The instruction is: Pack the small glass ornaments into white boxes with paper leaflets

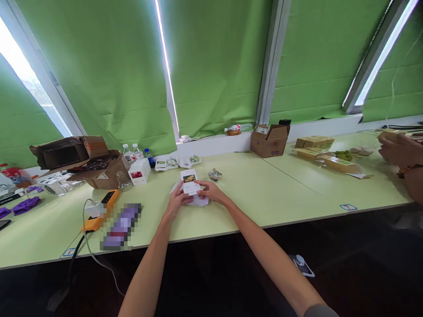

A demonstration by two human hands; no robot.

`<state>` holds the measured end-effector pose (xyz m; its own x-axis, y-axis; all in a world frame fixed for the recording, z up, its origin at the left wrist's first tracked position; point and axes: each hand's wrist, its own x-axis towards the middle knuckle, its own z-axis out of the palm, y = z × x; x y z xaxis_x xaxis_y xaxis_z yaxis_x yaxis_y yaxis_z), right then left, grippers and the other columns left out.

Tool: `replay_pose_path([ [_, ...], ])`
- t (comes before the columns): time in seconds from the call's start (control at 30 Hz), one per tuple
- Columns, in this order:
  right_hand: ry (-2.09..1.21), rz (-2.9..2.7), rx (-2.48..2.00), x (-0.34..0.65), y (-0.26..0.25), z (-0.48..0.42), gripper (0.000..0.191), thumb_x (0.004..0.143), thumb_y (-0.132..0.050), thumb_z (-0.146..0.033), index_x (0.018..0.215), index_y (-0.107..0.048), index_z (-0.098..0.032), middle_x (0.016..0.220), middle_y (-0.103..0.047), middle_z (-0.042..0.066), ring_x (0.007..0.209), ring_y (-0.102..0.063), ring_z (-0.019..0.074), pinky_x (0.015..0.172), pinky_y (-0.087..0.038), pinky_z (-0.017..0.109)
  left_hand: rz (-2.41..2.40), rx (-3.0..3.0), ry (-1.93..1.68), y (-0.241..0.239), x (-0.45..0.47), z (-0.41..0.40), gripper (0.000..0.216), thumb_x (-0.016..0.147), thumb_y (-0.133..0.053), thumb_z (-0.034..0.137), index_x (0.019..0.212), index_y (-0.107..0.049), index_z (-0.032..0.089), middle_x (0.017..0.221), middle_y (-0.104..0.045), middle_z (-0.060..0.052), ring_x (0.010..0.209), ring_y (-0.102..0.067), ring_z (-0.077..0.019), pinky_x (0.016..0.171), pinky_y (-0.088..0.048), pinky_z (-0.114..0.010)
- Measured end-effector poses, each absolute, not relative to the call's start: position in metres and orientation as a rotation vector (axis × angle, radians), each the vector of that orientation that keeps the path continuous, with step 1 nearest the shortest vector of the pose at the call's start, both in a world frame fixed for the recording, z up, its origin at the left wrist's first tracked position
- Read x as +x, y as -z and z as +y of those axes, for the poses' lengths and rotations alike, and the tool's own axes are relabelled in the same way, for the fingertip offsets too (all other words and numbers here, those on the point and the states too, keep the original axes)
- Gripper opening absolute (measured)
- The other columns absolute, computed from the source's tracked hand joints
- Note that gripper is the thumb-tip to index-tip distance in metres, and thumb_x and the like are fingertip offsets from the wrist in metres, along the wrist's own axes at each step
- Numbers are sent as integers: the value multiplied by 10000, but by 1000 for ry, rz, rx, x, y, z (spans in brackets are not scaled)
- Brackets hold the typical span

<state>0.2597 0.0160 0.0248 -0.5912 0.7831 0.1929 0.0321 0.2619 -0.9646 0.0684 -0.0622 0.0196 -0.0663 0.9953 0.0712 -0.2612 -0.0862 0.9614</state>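
Note:
My left hand [177, 201] and my right hand [212, 192] hold a small white box [191, 187] between them, fingers closed on its two sides. A dark picture with a yellow subject is printed on its upper part. Beneath it, white paper or flattened card [201, 201] lies on the table, partly covered by the box and my hands. Just beyond my right hand sits a round, shiny, clear item [214, 175], too small to identify. Farther back, two white cartons [161, 165] [183, 163] lie with similar clear round items beside or on them.
On the left are an open cardboard box [105, 174], stacked white cartons [139, 171], bottles [128, 154], an orange power strip [107, 204] and a blurred purple object [121, 226]. A brown box [269, 141] stands at the back. Another person's hand [396, 147] is at far right, near yellowish cartons [340, 163].

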Motion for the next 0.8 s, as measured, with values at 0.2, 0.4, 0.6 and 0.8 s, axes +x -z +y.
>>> replay_pose_path([
  [0.2, -1390, -1814, -718, 259, -26, 14, 597, 792, -699, -182, 1363, -525, -175, 972, -693, 57, 593, -585, 80, 564, -562, 227, 1005, 1045, -1409, -20, 68, -61, 843, 726, -671, 101, 1477, -320, 253, 1205, -633, -125, 834, -706, -219, 834, -569, -447],
  [0.4, -1397, -1834, -719, 260, -27, 14, 644, 747, -732, -177, 1359, -531, -190, 973, -700, 48, 581, -581, 79, 562, -549, 221, 1011, 1036, -1420, -21, 69, -62, 845, 718, -662, 96, 1475, -324, 261, 1204, -633, -122, 832, -704, -217, 810, -576, -432],
  [0.6, -1413, -1826, -734, 260, -28, 13, 670, 729, -722, -134, 1365, -522, -194, 975, -706, 41, 574, -575, 74, 560, -541, 213, 1002, 1064, -1404, -20, 69, -62, 857, 725, -676, 118, 1482, -303, 270, 1237, -617, -127, 857, -702, -221, 817, -572, -427],
  [0.8, -1417, -1802, -729, 259, -27, 15, 648, 732, -724, -129, 1349, -541, -209, 1111, -684, 62, 578, -580, 67, 553, -559, 213, 1024, 1073, -1386, -19, 68, -60, 888, 714, -701, 120, 1485, -290, 278, 1258, -603, -137, 841, -705, -222, 807, -571, -428],
])
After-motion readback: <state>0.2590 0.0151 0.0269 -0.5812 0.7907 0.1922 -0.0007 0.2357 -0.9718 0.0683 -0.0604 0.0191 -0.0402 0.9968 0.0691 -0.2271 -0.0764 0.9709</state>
